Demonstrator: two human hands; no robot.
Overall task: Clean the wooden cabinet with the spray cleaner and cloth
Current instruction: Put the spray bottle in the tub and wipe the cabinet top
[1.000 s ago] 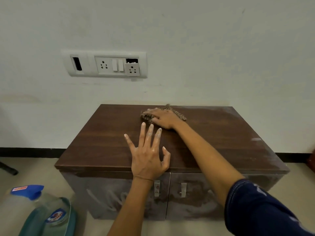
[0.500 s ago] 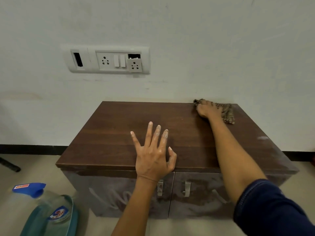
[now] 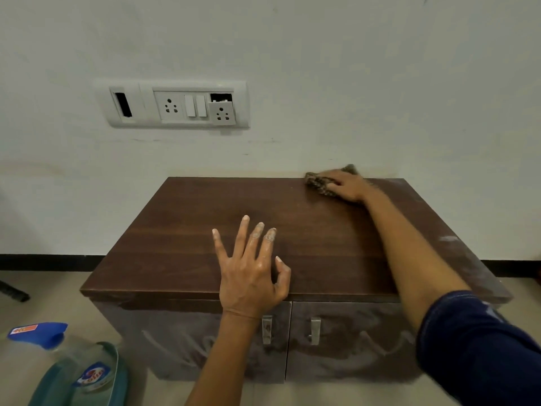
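Gripped patterned cloth (image 3: 317, 181) in right hand (image 3: 349, 186) at wooden cabinet (image 3: 187, 230) top's back-right; braced left hand (image 3: 251, 278) (fingers splayed, flat) near front edge.

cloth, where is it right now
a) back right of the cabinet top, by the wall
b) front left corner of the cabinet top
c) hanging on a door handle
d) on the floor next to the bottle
A: the cloth lies at the back right of the cabinet top, close to the wall, and the right hand holds it against the wood.
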